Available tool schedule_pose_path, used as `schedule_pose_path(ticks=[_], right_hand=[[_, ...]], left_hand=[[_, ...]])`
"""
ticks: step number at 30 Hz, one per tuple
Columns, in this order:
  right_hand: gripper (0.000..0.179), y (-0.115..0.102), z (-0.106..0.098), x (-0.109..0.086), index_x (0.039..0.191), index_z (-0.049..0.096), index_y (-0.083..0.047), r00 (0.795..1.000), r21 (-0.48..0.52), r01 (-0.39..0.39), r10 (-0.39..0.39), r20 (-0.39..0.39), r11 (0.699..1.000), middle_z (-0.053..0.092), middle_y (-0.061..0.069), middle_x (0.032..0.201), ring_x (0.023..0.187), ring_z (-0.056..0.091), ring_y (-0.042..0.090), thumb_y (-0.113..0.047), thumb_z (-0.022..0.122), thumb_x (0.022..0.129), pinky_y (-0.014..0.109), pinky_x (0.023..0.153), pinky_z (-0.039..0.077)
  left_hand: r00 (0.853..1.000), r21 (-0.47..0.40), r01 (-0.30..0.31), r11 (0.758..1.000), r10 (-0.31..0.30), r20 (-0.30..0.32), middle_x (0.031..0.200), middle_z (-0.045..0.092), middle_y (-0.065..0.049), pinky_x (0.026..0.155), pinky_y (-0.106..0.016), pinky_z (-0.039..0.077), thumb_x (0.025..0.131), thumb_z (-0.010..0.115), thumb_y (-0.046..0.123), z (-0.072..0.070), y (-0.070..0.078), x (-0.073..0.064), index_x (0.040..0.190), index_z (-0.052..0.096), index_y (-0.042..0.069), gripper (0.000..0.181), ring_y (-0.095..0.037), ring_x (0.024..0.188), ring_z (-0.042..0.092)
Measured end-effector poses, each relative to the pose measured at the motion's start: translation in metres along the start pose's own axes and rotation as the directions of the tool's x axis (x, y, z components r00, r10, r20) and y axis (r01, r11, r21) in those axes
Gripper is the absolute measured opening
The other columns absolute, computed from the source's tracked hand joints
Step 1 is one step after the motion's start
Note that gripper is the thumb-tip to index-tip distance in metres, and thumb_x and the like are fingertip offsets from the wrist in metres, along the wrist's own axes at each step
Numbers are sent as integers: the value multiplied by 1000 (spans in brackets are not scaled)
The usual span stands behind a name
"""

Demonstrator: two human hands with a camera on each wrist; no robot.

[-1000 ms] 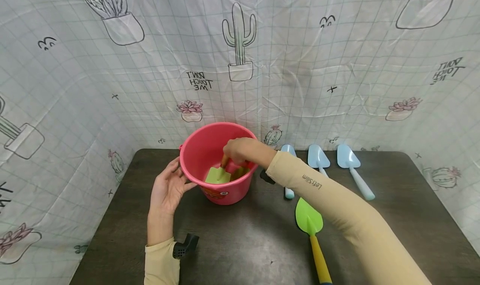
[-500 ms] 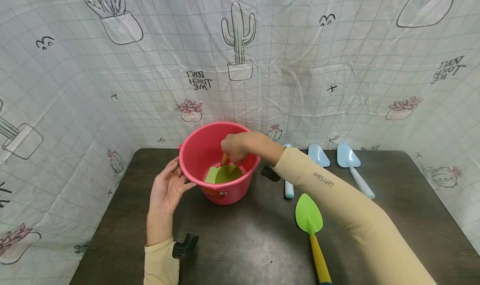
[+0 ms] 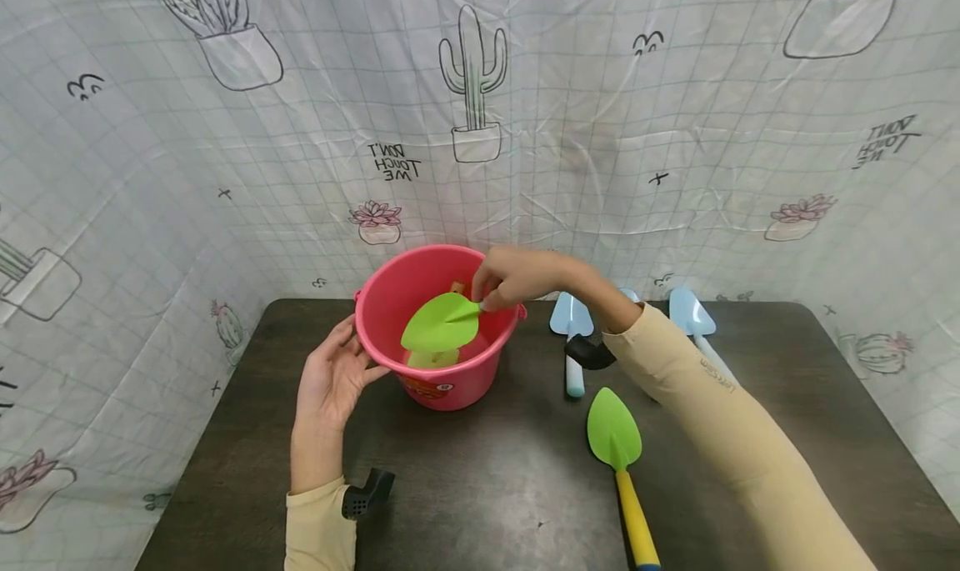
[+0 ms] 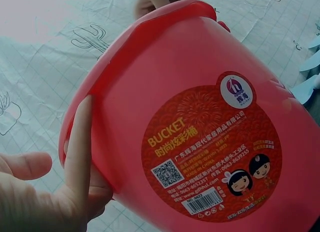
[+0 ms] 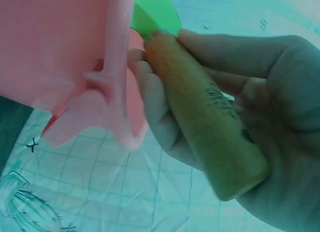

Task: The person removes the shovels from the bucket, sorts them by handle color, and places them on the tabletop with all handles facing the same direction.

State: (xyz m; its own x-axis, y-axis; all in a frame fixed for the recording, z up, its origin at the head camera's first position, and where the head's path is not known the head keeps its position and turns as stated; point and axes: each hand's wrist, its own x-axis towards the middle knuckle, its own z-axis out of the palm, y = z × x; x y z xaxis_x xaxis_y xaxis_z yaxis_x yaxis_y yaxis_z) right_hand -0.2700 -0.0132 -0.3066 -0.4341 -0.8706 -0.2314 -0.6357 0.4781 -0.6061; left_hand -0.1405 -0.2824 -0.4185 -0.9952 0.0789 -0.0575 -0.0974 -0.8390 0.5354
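Over the mouth of the pink bucket [image 3: 431, 388], my right hand [image 3: 517, 275] grips a garden trowel [image 3: 442, 325] with a leaf-shaped green blade. Its brown wooden handle [image 5: 207, 117] lies along the palm in the right wrist view, thumb and fingers round it near the blade. A pale green shovel [image 3: 430, 359] sits in the bucket, partly hidden beneath the raised blade. My left hand [image 3: 330, 379] rests against the bucket's left side, just below the rim. In the left wrist view, one straight finger [image 4: 80, 147] touches the wall under the rim [image 4: 107, 62].
On the dark table [image 3: 465, 504], right of the bucket, lie a blue trowel [image 3: 572, 313], another blue trowel [image 3: 690, 311] and a third mostly behind my right sleeve. Nearer lies a green trowel [image 3: 613, 429] with a yellow handle. A printed cloth [image 3: 570, 137] hangs behind the table.
My right hand has come up and to the right from inside the bucket, lifting the green trowel toward the rim. My left hand has stayed at the bucket's side.
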Motion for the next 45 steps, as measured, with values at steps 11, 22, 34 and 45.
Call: schedule_pose_path(ticks=[11, 22, 34, 45], right_hand=[[27, 29, 13, -53, 116, 66, -4, 962, 585, -7, 166, -218, 811, 66, 16, 76, 48, 42, 14, -17, 63, 92, 23, 40, 26], [27, 38, 50, -90, 122, 60, -1, 911, 944, 124, 342, -230, 304, 68, 12, 106, 90, 68, 20, -7, 55, 96, 30, 79, 55], [22, 56, 91, -136, 115, 52, -5, 966, 975, 218, 155, -207, -52, 64, 15, 113, 99, 64, 24, 4, 43, 97, 30, 86, 52], [31, 73, 137, -165, 115, 53, -1, 966, 964, 259, 27, -258, -67, 64, 16, 115, 104, 62, 25, 14, 37, 93, 35, 96, 48]], left_hand=[[1000, -17, 4, 1000, -4, -5, 132, 44, -16, 75, -53, 54, 103, 38, 12, 1, -1, 0, 128, 45, 4, 27, -28, 107, 59], [1000, -62, 5, 998, -3, 28, 132, 44, -16, 74, -53, 53, 104, 37, 11, 1, -3, -2, 128, 47, 3, 28, -28, 107, 58], [998, -91, 8, 996, -2, 67, 131, 45, -17, 77, -54, 52, 104, 34, 10, -3, -5, -3, 126, 49, 1, 29, -29, 109, 58], [1000, -5, -9, 1000, 9, 0, 139, 40, -17, 77, -51, 54, 103, 39, 12, 1, -7, -4, 139, 36, 3, 37, -27, 112, 58]])
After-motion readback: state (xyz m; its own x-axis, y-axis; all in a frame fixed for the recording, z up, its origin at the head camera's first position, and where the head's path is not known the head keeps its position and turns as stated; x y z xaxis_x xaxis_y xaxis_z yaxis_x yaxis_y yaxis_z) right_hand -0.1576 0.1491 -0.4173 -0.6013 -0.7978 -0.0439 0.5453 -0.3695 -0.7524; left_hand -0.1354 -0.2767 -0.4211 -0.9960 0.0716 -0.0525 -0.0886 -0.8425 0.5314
